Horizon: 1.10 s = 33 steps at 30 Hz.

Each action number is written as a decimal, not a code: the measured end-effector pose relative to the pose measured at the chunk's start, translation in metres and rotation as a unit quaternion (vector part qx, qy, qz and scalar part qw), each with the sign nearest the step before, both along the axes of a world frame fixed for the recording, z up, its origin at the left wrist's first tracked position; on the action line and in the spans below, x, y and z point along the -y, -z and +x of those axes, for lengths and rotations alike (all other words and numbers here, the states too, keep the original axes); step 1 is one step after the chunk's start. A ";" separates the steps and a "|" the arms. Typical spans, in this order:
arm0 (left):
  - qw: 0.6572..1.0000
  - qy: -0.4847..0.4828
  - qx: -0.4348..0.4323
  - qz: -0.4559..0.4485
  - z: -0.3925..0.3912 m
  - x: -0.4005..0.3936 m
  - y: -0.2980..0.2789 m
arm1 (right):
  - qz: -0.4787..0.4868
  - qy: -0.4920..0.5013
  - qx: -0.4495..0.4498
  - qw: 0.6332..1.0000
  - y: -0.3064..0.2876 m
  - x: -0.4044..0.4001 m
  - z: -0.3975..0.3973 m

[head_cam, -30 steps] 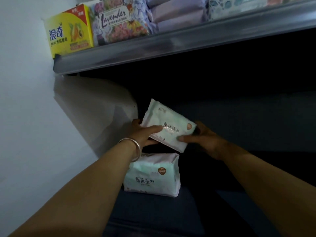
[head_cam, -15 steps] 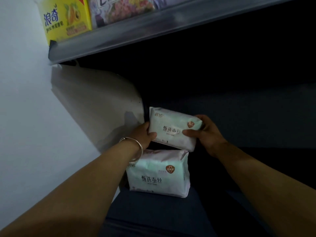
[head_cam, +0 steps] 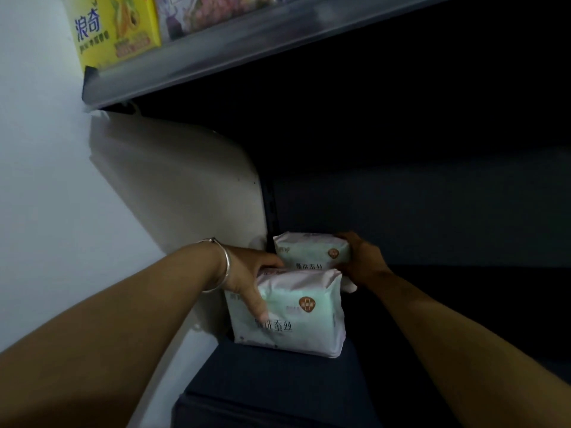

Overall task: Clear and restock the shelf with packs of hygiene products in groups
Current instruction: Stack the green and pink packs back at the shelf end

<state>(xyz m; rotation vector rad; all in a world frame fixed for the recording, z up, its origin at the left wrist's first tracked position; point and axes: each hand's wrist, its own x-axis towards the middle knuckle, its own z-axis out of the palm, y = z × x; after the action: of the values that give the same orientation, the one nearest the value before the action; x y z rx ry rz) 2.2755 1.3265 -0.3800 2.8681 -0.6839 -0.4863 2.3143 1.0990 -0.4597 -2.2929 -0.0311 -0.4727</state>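
Two pale green and pink packs stand on the dark lower shelf (head_cam: 278, 378) at its left end. The rear pack (head_cam: 312, 250) stands right behind the front pack (head_cam: 293, 316). My right hand (head_cam: 361, 261) grips the rear pack's right end. My left hand (head_cam: 250, 276), with a silver bangle on the wrist, reaches between the two packs; its thumb lies on the front pack's face and its fingers are hidden behind that pack.
A white side panel (head_cam: 185, 193) closes the shelf on the left. The grey upper shelf edge (head_cam: 247, 41) overhangs, carrying a yellow box (head_cam: 114, 26) and a floral pack (head_cam: 210, 10). The lower shelf stretches dark to the right.
Both hands lowered the held pack from the air and set it down behind the front pack. The left thumb now lies on the front pack. The view tilted down.
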 end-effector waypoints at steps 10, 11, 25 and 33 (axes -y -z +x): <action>0.998 0.024 0.061 -0.017 0.029 0.008 0.007 | -0.060 0.031 0.005 0.998 0.000 0.000 0.037; 0.998 0.024 0.061 -0.016 0.031 0.007 0.007 | -0.063 0.028 0.006 0.998 0.000 -0.001 0.040; 0.997 0.033 0.070 -0.016 0.033 0.005 0.008 | -0.042 0.079 -0.046 0.995 -0.003 -0.007 0.050; 0.993 0.003 0.103 -0.062 0.029 0.009 0.015 | 0.250 -0.138 -0.076 0.955 -0.035 -0.009 -0.035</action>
<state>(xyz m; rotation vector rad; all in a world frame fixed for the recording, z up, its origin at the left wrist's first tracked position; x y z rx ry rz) 2.3043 1.3174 -0.3946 2.8225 -0.7277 -0.1413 2.2794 1.1076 -0.4246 -1.7833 -0.1386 -0.1330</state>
